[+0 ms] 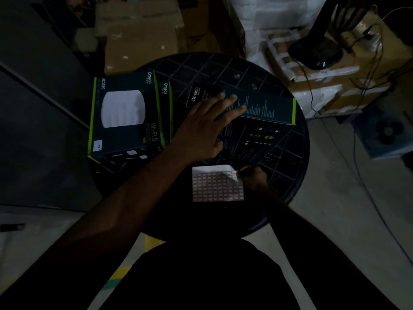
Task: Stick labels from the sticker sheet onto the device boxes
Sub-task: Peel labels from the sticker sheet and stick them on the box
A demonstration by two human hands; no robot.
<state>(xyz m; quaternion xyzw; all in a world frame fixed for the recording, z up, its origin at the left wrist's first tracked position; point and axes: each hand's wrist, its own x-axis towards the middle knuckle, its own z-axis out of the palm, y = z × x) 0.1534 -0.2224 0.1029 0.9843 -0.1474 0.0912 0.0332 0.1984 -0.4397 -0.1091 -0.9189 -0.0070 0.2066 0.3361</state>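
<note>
A dark Omada device box [263, 121] lies tilted on the round black table [297, 171]. My left hand [207, 128] rests flat on this box with fingers spread. At the table's near edge lies the sticker sheet [214, 186], a grid of small white labels. My right hand [254, 177] pinches the sheet's upper right corner, which is peeled up. A second Omada box [125, 117] with a white round device pictured stands at the left, a small white label [99, 145] on its near left corner. Behind it a third box [166, 108] shows only a narrow strip.
Cardboard cartons [138, 34] and white wrapped packages [279, 16] stand beyond the table. A black lamp base [317, 52] with cables sits on cartons at the right. Grey cabinets [33, 108] line the left. Concrete floor [335, 198] lies to the right.
</note>
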